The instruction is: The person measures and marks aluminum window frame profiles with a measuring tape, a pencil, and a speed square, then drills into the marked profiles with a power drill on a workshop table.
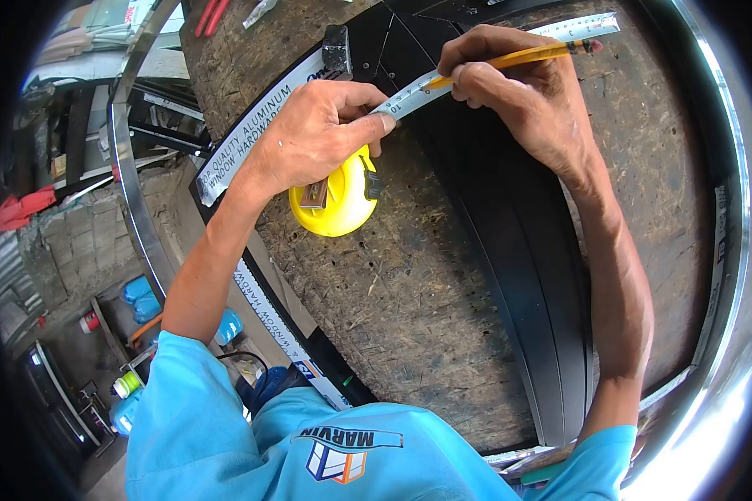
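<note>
Here's the tape blade (409,97), stretched between my hands, its yellow case (334,204) just below my left hand (317,134). Left thumb and fingers pinch the blade; my right hand (514,92) grips the pencil (530,58), its point at the blade's edge. Black strips (526,292) run toward me from below; left of them, bare tabletop (393,292) gives open room.

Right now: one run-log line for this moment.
left hand: pinching tape blade | right hand: pencil, tip at blade | yellow tape case: partly hidden by left hand | black profile: on wooden surface
</note>
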A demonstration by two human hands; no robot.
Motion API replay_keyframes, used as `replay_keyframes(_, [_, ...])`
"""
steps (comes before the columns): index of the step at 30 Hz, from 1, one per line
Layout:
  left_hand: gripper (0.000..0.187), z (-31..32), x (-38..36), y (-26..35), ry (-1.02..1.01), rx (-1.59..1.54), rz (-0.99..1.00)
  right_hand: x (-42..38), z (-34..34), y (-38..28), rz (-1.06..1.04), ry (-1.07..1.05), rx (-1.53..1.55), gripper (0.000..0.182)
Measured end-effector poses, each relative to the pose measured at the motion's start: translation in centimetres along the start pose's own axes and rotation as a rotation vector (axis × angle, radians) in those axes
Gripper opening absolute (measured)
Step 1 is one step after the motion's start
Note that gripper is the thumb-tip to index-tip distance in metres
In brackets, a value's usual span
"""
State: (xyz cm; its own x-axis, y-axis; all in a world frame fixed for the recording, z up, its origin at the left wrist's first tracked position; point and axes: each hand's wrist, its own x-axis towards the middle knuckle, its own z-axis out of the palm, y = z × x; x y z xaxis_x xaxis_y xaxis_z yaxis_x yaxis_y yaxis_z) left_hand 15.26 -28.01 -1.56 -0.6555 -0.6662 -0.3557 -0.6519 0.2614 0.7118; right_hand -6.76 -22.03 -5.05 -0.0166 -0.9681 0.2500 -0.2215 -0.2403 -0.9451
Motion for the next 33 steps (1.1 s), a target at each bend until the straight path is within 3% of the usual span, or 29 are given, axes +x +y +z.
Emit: replay_keyframes(33, [0.023, 0.01, -0.02, -0.01, 0.001, 0.008, -0.012, 0.03, -0.12, -0.10, -0.001, -0.038, 0.017, 0.022])
